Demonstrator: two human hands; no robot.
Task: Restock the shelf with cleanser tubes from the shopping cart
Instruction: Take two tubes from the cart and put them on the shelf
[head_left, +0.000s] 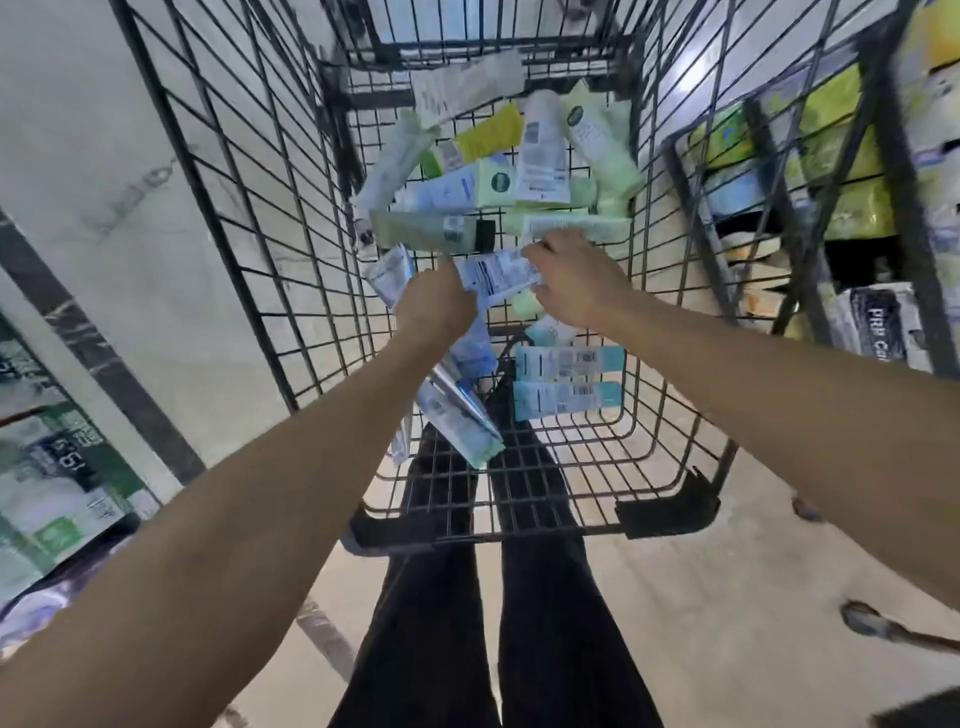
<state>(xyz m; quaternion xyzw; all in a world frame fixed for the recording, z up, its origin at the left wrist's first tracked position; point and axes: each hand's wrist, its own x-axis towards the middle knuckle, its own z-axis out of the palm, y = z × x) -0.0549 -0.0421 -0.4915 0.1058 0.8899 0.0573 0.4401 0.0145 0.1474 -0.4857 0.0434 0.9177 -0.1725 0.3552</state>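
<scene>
Both my arms reach down into a black wire shopping cart (249, 218). Several cleanser tubes (540, 156) in white, pale green, yellow and light blue lie jumbled on its floor. My left hand (434, 306) grips a bundle of blue-and-white tubes (457, 405) that hang down below my wrist. My right hand (576, 283) pinches one white-and-blue tube (498, 275), held level between the two hands and touching my left fingers. Two light-blue tubes (569, 382) lie side by side just under my right wrist.
Shelves with green and white packages (57, 488) run along the lower left. Yellow, green and white packs (852, 171) fill shelves seen through the cart's right wall. My dark trouser legs (493, 623) stand on a beige tiled floor under the cart.
</scene>
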